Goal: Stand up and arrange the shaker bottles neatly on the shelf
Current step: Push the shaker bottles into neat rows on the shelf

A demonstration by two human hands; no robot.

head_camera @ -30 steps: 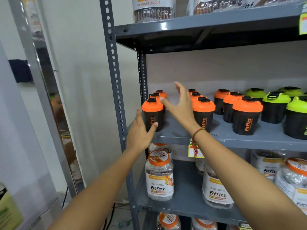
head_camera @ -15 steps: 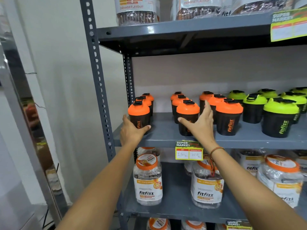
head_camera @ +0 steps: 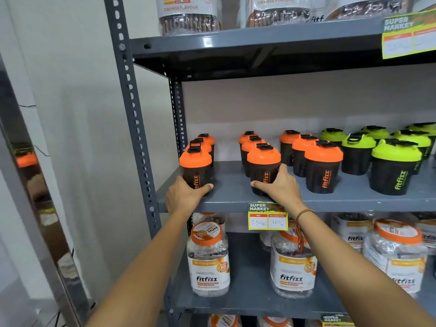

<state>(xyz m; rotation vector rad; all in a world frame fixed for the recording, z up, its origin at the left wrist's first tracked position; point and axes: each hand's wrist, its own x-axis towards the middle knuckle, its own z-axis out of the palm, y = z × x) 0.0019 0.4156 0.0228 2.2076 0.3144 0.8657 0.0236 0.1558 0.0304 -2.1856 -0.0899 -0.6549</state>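
Standing upright at the front edge of the grey shelf (head_camera: pixel 236 182), two orange-lidded shakers are each gripped near the base. The left shaker (head_camera: pixel 195 167) is clasped by the left hand (head_camera: pixel 186 197), thumb curled round its front. The right shaker (head_camera: pixel 263 168) is clasped by the right hand (head_camera: pixel 280 186), fingers wrapped over its side. Behind each, further orange shakers are lined up in a row towards the wall. More orange rows and green-lidded shakers (head_camera: pixel 396 166) are set to the right. A price tag (head_camera: pixel 267 217) is fixed below the shelf edge.
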